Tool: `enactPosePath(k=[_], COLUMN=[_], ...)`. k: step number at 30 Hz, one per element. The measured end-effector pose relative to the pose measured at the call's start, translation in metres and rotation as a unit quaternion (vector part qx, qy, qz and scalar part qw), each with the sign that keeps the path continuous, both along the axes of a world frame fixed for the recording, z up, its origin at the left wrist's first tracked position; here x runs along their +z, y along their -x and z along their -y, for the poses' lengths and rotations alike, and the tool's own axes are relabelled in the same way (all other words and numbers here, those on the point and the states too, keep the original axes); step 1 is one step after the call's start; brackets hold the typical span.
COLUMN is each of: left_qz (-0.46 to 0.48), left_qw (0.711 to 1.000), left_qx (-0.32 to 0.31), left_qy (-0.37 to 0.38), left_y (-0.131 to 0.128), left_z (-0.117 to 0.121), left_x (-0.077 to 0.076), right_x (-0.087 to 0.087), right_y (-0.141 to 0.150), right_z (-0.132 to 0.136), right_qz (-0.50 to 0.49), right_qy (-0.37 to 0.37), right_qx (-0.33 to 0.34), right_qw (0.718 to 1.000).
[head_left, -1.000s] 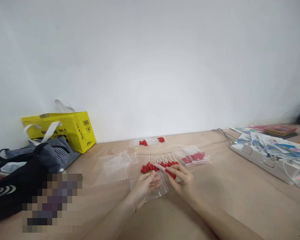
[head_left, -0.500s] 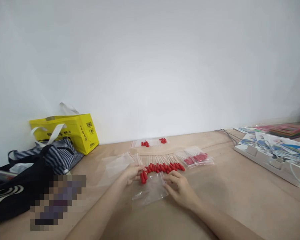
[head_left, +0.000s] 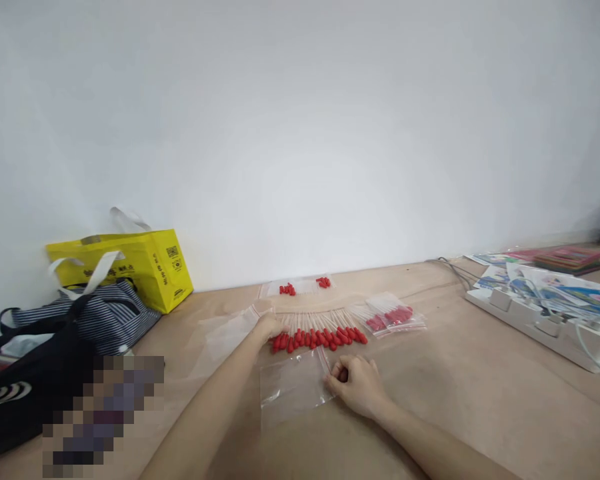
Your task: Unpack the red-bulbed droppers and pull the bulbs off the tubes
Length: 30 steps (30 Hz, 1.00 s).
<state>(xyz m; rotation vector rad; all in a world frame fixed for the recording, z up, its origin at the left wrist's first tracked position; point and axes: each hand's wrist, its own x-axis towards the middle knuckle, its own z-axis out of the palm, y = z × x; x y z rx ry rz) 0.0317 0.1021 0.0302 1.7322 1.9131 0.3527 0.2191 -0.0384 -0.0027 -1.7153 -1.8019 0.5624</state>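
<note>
A row of thin pale sticks with red bulb-like tips (head_left: 320, 339) lies fanned out, tips towards me. At its left end my left hand (head_left: 269, 327) is closed over the pale shafts of the leftmost sticks, with its fingertips partly hidden. My right hand (head_left: 356, 383) pinches the zip edge of a clear zip-lock bag (head_left: 293, 383) with thumb and curled fingers. That bag lies flat in front of the row, with no sticks visible inside. To the right of the row is a filled zip-lock bag (head_left: 393, 317) of the same red-tipped sticks.
More bagged red-tipped sticks (head_left: 305, 287) lie by the wall. Flat clear bags (head_left: 230, 337) are left of my left hand. A yellow bag (head_left: 167, 273), a striped bag (head_left: 125, 317) and a black bag (head_left: 30, 393) stand left. A white power strip (head_left: 535, 327) and papers are right.
My left hand has shifted back with the red-tipped sticks it held; their tips now line up with the row. My right hand's fingers have curled tighter at the bag's edge.
</note>
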Motion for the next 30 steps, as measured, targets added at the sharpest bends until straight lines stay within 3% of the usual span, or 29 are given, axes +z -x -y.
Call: enactPosePath(k=[6, 12, 17, 23, 27, 30], left_qz=[-0.005, 0.018, -0.001, -0.063, -0.078, -0.067], left_qw=[0.993, 0.993, 0.998, 0.998, 0.992, 0.98], left_qx=[0.024, 0.031, 0.013, -0.008, -0.019, -0.067], left_qy=[0.116, 0.114, 0.066, -0.015, -0.101, -0.177], left_y=[0.008, 0.005, 0.001, 0.01, 0.014, 0.01], left_z=[0.006, 0.02, 0.026, 0.028, 0.041, 0.068], left_x=[0.007, 0.004, -0.003, 0.001, 0.01, 0.012], right_x=[0.0, -0.002, -0.005, -0.015, -0.018, -0.017], right_y=[-0.001, -0.003, -0.009, -0.017, -0.019, -0.019], right_z=[0.0, -0.001, -0.002, -0.01, -0.014, -0.014], right_qz=[0.01, 0.015, -0.012, -0.138, -0.251, -0.331], right_qy=[0.013, 0.017, 0.016, -0.003, 0.0, -0.005], right_qx=[0.008, 0.015, 0.033, 0.048, 0.077, 0.118], right_qw=[1.0, 1.0, 0.999, 0.989, 0.965, 0.936])
